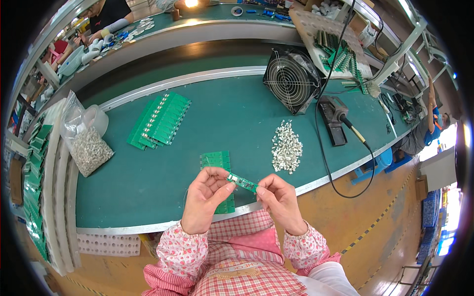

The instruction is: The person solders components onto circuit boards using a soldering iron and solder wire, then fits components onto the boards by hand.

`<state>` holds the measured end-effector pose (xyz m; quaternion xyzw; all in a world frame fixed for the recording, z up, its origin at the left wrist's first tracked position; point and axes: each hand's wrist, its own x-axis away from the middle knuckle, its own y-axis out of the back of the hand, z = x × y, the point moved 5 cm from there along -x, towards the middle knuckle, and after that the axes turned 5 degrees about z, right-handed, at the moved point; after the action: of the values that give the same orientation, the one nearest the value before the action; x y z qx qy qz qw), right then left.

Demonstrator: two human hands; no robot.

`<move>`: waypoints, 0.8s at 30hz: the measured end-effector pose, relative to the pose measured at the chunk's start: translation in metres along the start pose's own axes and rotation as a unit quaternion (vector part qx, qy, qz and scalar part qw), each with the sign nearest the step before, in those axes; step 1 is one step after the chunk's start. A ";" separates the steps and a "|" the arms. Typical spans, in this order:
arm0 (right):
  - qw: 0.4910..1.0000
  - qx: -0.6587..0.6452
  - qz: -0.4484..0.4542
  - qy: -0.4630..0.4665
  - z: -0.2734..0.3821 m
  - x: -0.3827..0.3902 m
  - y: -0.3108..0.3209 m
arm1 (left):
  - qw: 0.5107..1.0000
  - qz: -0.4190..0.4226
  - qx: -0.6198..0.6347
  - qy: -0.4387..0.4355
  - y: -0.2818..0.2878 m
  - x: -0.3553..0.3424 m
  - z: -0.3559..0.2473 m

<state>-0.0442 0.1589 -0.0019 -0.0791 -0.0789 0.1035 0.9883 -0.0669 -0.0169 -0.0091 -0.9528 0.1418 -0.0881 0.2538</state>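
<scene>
A small green circuit board strip [242, 182] with a silver component is held at both ends: my left hand [206, 200] pinches its upper left end, and my right hand [279, 202] grips the lower right end between thumb and finger. Beneath and behind the strip, a green board panel [214, 159] lies on the mat. To the right is a loose pile of small silver parts [286, 148]; at upper left lie several overlapping green board panels [160, 121].
A bag of small parts [91, 151], a white cup [97, 118], a black fan [291, 80] and a soldering iron in its holder [353, 127] are on the bench [123, 197]. Loaded trays [57, 187] stand at left. Co-workers [106, 15] [422, 140] are at neighbouring places.
</scene>
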 end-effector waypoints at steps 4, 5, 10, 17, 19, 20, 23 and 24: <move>1.000 0.022 -0.010 0.013 0.003 -0.002 -0.002 | 1.000 -0.002 0.000 -0.002 0.001 0.001 -0.001; 1.000 0.022 -0.010 0.013 0.003 -0.003 -0.002 | 1.000 -0.002 -0.001 -0.003 0.001 0.001 -0.001; 0.997 0.057 -0.011 0.043 0.003 -0.005 0.000 | 1.000 -0.006 -0.005 -0.007 0.000 0.001 -0.003; 0.999 0.001 0.022 -0.034 0.001 -0.006 0.004 | 1.000 0.000 -0.028 -0.012 0.005 0.002 -0.006; 0.996 -0.028 0.039 -0.071 -0.003 -0.007 0.005 | 0.999 0.003 -0.032 -0.012 0.004 0.003 -0.006; 0.996 -0.028 0.040 -0.070 -0.003 -0.007 0.005 | 1.000 0.004 -0.023 -0.013 0.003 0.003 -0.006; 0.991 -0.075 0.054 -0.094 -0.004 -0.006 0.004 | 1.000 0.005 -0.019 -0.013 0.002 0.004 -0.006; 0.987 -0.105 0.061 -0.103 -0.004 -0.006 0.003 | 1.000 0.005 -0.022 -0.011 0.002 0.004 -0.006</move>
<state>-0.0503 0.1598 -0.0071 -0.1764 -0.1861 0.1628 0.9527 -0.0651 -0.0222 -0.0045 -0.9584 0.1454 -0.0734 0.2344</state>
